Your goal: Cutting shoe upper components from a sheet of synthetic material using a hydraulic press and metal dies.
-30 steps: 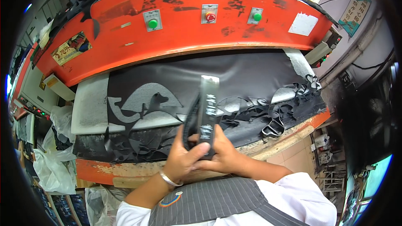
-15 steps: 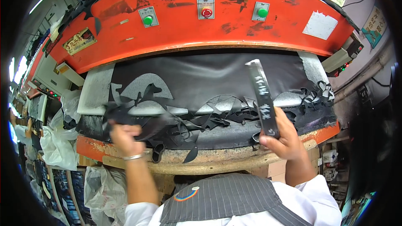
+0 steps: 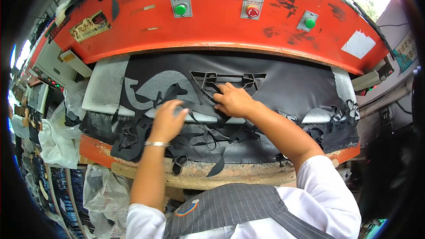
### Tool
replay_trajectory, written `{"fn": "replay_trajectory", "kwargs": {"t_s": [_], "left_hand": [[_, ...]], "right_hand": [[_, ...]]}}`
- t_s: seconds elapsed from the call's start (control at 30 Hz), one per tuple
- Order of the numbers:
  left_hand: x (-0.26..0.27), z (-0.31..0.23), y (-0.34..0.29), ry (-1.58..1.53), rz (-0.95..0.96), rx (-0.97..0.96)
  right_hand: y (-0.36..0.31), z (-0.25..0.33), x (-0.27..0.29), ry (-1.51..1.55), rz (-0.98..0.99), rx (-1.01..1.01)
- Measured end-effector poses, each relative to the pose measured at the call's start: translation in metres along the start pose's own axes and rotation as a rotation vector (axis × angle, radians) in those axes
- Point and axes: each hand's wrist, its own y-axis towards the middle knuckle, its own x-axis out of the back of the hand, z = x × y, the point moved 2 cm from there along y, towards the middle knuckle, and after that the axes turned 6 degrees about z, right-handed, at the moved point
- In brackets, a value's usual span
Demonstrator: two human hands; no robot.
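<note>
A half-moon metal cutting die [image 3: 258, 89] with inner braces lies on the black sheet material [image 3: 292, 77] under the red press. My right hand [image 3: 236, 102] grips its near curved edge, fingers bent over the rim. My left hand [image 3: 168, 119] is open above the near left part of the sheet, thumb apart from the fingers, holding nothing. Beside it is a curved cutout [image 3: 155, 86] showing the pale board beneath. Loose black offcuts [image 3: 128, 137] lie tangled below and around the left hand.
The red press beam [image 3: 212, 31] spans the far side, carrying two green buttons and a red button [image 3: 252, 12]. A worn wooden edge [image 3: 212, 179] runs along the front. Plastic bags [image 3: 57, 144] hang at the left. More curled scraps [image 3: 352, 108] sit at the right.
My right hand has carried the cutting die left and forward, from upright above the sheet to flat on it. My left hand has moved right, away from the offcuts it was moving.
</note>
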Motion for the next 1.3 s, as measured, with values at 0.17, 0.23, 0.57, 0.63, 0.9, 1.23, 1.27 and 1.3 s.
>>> {"fn": "replay_trajectory", "kwargs": {"t_s": [0.17,0.23,0.57,0.63,0.9,1.23,1.27,1.3], "left_hand": [[-0.079,0.015,0.041,0.003,-0.018,-0.043],[-0.091,0.021,0.042,0.005,-0.055,-0.083],[-0.095,0.027,0.046,-0.086,-0.137,-0.122],[-0.096,0.026,0.044,-0.080,-0.129,-0.120],[-0.095,0.024,0.039,-0.136,-0.132,-0.074],[-0.091,0.024,0.043,-0.150,-0.195,-0.116],[-0.091,0.025,0.041,-0.105,-0.195,-0.135],[-0.091,0.026,0.039,-0.099,-0.203,-0.142]], "right_hand": [[0.023,0.012,-0.017,-0.093,-0.057,-0.090],[0.016,0.010,-0.013,-0.104,-0.017,-0.105],[-0.068,-0.049,-0.042,0.170,-0.332,-0.668],[-0.070,-0.048,-0.044,0.126,-0.363,-0.648],[-0.073,-0.029,-0.050,0.060,-0.530,-0.567],[-0.073,-0.033,-0.039,-0.036,-0.411,-0.565],[-0.075,-0.031,-0.037,-0.031,-0.389,-0.565],[-0.077,-0.027,-0.033,-0.033,-0.400,-0.560]]}}
